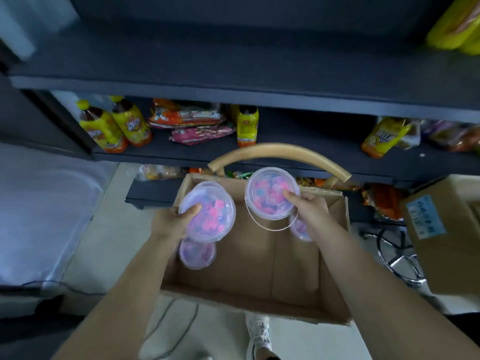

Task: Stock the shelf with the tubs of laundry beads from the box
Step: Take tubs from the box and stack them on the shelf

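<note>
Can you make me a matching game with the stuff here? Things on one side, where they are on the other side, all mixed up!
Things:
1. tub with the dangling handle
2. yellow bottles
3. lower left tub
4. upper left tub

Places:
A. in the cardboard box
B. in the right hand
C. in the left hand
D. on the dark shelf

Pairs: 1-B, 2-D, 3-A, 4-C.

Four tubs: left-held tub [213, 219], right-held tub [267, 196], box tub at 8 o'clock [197, 253], box tub at 3 o'clock [300, 228]. Two cardboard boxes: open box [259, 255], labelled box [454, 255].
</note>
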A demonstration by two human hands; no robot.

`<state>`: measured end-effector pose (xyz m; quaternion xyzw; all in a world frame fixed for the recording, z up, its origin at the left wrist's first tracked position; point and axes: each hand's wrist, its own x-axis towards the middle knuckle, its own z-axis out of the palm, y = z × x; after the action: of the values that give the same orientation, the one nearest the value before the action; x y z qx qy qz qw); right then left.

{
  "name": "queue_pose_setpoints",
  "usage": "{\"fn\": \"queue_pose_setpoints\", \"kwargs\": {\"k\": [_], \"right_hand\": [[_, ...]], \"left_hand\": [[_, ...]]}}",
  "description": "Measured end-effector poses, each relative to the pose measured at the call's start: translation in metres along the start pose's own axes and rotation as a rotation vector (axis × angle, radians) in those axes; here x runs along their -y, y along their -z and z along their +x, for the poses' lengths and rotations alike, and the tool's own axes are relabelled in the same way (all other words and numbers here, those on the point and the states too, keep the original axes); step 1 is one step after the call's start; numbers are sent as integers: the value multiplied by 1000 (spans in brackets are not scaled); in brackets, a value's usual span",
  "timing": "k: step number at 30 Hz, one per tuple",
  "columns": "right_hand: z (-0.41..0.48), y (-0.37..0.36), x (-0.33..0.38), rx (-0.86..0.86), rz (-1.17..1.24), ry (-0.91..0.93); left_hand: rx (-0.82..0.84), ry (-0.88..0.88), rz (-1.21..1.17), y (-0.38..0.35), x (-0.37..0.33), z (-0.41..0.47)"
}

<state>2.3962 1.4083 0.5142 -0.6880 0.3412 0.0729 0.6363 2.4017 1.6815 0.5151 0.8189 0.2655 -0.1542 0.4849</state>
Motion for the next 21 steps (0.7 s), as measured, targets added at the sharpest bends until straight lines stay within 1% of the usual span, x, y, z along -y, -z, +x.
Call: {"fn": "queue_pose_setpoints", "kwargs": {"k": [2, 5, 10, 14, 17, 21], "right_hand": [[-28, -1, 27, 26, 29, 51], [-68, -4, 64, 35, 61, 95], [-128, -10, 128, 0, 183, 114], [-175, -7, 178, 21, 182, 174], [-205, -2, 213, 34, 158, 243], [-227, 7, 251, 68, 130, 302]], "left_hand": [[4, -21, -84, 28, -21, -11], [23, -74, -271, 71, -52, -34], [19, -226, -375, 147, -109, -83], [59, -331, -379, 202, -155, -120], [39, -413, -380, 234, -185, -142], [34, -459, -347, 262, -218, -166]]}}
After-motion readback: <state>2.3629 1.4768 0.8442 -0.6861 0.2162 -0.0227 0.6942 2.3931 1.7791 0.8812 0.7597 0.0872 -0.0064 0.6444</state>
